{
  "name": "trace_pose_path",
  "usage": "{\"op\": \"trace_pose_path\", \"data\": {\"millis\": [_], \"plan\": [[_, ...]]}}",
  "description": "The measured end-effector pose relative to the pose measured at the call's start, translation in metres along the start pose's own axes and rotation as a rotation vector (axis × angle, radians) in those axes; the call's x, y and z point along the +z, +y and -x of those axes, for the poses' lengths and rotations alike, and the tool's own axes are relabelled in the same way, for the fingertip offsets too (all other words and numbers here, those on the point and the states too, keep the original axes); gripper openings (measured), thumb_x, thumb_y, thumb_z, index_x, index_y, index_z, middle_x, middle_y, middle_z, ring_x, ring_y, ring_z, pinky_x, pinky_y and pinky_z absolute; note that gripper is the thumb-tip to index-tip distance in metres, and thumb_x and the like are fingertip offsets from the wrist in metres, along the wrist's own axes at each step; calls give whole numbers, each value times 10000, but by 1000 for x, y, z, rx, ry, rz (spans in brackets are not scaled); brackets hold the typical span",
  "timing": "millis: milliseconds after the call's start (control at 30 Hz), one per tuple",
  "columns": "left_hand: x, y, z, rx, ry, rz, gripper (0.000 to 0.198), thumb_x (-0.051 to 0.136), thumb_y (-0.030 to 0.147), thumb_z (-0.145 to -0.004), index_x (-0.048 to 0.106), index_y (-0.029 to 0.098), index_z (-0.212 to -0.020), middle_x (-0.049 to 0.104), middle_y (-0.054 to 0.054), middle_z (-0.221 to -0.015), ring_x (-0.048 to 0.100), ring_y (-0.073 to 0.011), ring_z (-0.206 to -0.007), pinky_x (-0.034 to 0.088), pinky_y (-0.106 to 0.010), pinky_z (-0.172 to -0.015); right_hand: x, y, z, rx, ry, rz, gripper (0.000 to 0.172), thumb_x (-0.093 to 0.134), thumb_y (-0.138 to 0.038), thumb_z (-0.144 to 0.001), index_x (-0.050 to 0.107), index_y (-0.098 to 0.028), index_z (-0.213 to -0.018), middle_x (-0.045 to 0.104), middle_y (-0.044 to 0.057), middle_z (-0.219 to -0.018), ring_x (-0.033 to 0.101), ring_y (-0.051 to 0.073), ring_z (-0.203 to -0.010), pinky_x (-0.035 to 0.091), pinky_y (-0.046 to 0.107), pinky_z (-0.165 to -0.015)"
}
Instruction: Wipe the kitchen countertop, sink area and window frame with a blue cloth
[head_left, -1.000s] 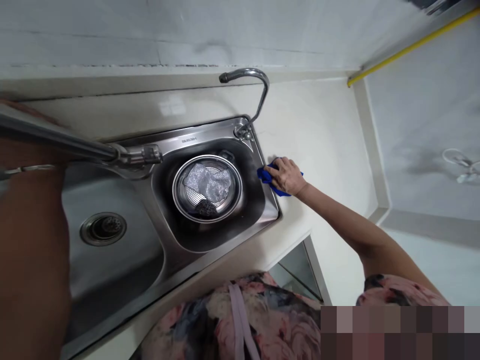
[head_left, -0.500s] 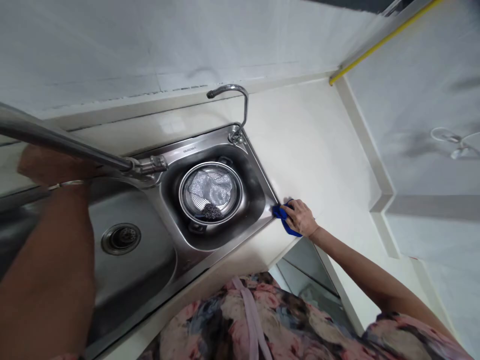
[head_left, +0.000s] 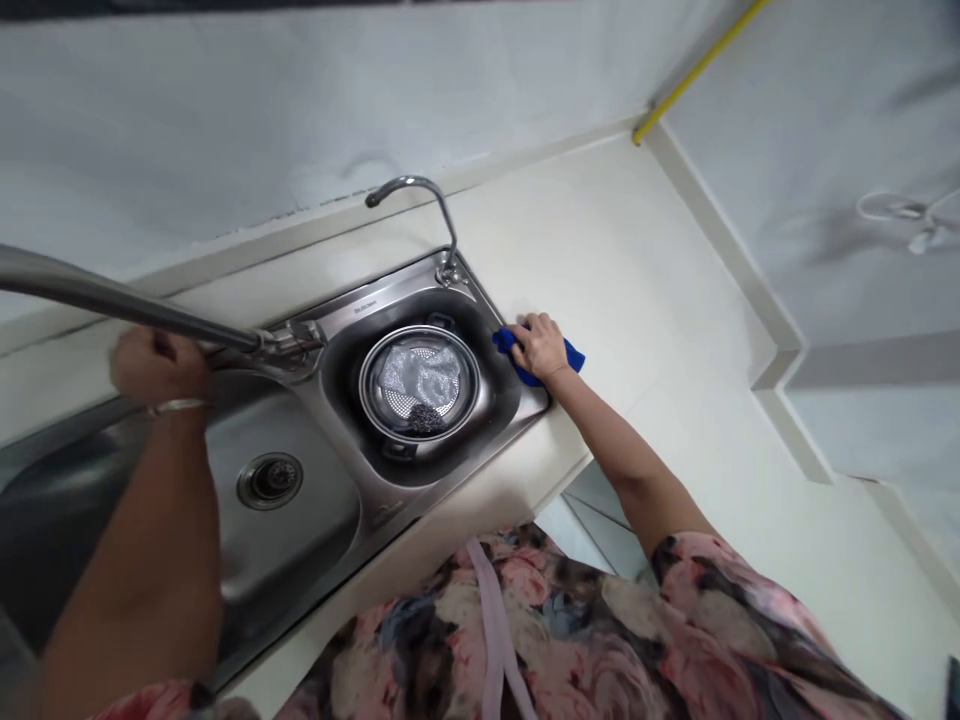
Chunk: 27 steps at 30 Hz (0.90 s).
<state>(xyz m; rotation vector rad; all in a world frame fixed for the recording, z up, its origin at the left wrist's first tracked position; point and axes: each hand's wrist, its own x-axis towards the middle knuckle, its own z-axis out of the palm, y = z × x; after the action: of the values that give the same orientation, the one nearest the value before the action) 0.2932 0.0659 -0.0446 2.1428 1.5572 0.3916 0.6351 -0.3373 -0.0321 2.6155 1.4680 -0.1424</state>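
Observation:
My right hand presses a blue cloth onto the right edge of the steel double sink, its fingers closed around the bunched fabric. My left hand, with a band at the wrist, is at the back rim of the left basin, beside the large faucet pipe. Its fingers are curled, and whatever they may hold is hidden. In the right basin sits a round steel pot containing a perforated tray with clear, shiny plastic-like material on it and a dark scouring pad.
A thin curved faucet rises at the sink's back right corner. Pale countertop extends to the right, up to the wall. A drain lies in the left basin. A yellow pipe runs along the wall corner.
My right hand has slid the blue cloth from the sink's front right corner back along its right edge. My left hand shows more fully now, and the view has shifted.

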Motion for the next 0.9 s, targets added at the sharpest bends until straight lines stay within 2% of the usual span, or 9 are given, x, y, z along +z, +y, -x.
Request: {"op": "trace_pose_path", "data": {"millis": [33,100,167,233,333,433,500,667,900], "plan": [[-1,1,15,-3,75,-21,316,475,243,-971,283,245,-721,282,29,-755,327,-166,-810,190,-341,-725,-2,-1,-2,3,-2,-2,440,483,-339,-1026,686,-206,-1394,588,187,-1239,427,352,-1116,350,452,-928],[-1,1,49,43,38,19,214,449,257,-985,476,197,-781,428,23,-747,437,-157,-783,309,-312,-750,-5,-2,0,-5,-6,-6,443,478,-346,-1040,675,-207,-1412,582,191,-1270,420,349,-1125,335,450,-932],[4,1,86,155,-20,17,172,474,278,-974,583,180,-884,562,2,-800,513,-162,-793,391,-307,-794,-7,1,12,-30,-19,-11,451,479,-360,-1049,659,-218,-1438,569,192,-1317,414,348,-1143,326,451,-942],[15,1,122,310,-97,39,189,502,306,-957,641,180,-935,670,-44,-869,579,-182,-799,447,-327,-818,-7,6,29,-53,-53,-11,463,478,-373,-1054,644,-224,-1459,556,193,-1360,413,352,-1169,325,451,-956],[40,6,166,461,-197,83,240,505,349,-937,695,203,-942,758,-83,-928,661,-211,-815,514,-347,-829,-8,13,55,-69,-134,2,468,484,-372,-1046,650,-212,-1454,548,200,-1384,423,365,-1200,341,452,-977],[64,10,201,628,-332,142,292,484,391,-951,729,234,-977,803,-88,-1022,718,-237,-940,558,-367,-904,-11,16,78,-69,-199,19,453,483,-353,-1037,671,-204,-1421,551,202,-1388,441,372,-1225,372,455,-998],[75,10,219,684,-378,164,299,475,396,-958,733,246,-963,811,-80,-1014,726,-240,-966,570,-374,-923,-13,16,92,-47,-232,24,440,476,-343,-1037,684,-203,-1399,553,199,-1398,451,372,-1252,395,456,-1018],[87,-1,246,660,-368,178,275,492,369,-951,733,245,-904,782,-71,-896,716,-232,-895,574,-368,-904,-18,5,116,58,-298,31,413,481,-335,-1036,701,-177,-1349,577,204,-1398,490,360,-1301,464,432,-1031],[107,0,266,426,-216,136,346,428,270,-970,748,195,-1079,768,-107,-996,699,-242,-930,551,-387,-927,-21,-24,126,160,-295,37,397,456,-295,-1030,732,-148,-1275,633,207,-1363,570,331,-1281,524,381,-973]]}}
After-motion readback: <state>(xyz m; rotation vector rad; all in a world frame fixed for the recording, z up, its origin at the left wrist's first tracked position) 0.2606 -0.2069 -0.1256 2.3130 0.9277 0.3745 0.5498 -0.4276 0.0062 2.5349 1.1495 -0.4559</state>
